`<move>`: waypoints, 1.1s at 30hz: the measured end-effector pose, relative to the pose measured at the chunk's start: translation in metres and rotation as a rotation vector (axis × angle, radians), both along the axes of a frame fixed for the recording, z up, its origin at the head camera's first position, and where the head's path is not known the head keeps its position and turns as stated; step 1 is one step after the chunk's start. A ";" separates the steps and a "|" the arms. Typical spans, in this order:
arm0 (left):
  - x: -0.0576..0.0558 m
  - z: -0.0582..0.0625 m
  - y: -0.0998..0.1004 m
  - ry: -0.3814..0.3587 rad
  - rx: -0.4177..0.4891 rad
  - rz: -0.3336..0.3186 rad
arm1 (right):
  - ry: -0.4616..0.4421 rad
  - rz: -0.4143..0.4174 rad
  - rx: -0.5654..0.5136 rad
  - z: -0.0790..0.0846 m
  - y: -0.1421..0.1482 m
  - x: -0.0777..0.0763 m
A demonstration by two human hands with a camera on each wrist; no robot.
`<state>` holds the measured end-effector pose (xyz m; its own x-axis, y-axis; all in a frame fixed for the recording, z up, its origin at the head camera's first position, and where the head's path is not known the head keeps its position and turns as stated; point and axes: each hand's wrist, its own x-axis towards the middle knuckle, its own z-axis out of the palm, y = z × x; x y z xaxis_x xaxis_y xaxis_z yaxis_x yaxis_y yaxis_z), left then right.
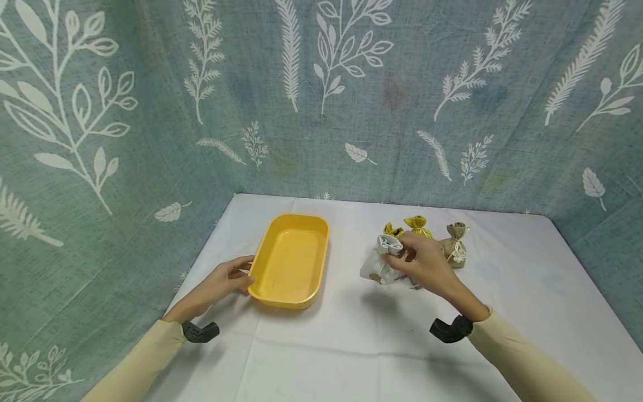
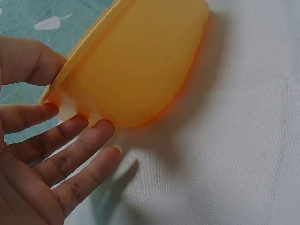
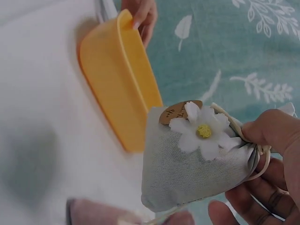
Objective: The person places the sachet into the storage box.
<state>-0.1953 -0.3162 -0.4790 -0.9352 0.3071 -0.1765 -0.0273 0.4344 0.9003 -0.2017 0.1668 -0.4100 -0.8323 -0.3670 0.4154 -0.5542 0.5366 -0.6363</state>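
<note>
One pale pouch (image 3: pixel 187 164) — partly behind right grip (image 1: pixel 427 263).

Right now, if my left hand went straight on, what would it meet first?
The yellow tray: your left hand holds its rim, and the fingertips seem to touch the outer wall.

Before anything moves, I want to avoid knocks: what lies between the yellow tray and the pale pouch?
Only bare white cloth lies between the yellow tray and the pale pouch in the right hand, as the head view shows.
</note>
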 end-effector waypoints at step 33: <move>0.000 0.000 -0.003 -0.015 0.016 0.006 | -0.087 0.279 -0.109 -0.008 -0.148 -0.012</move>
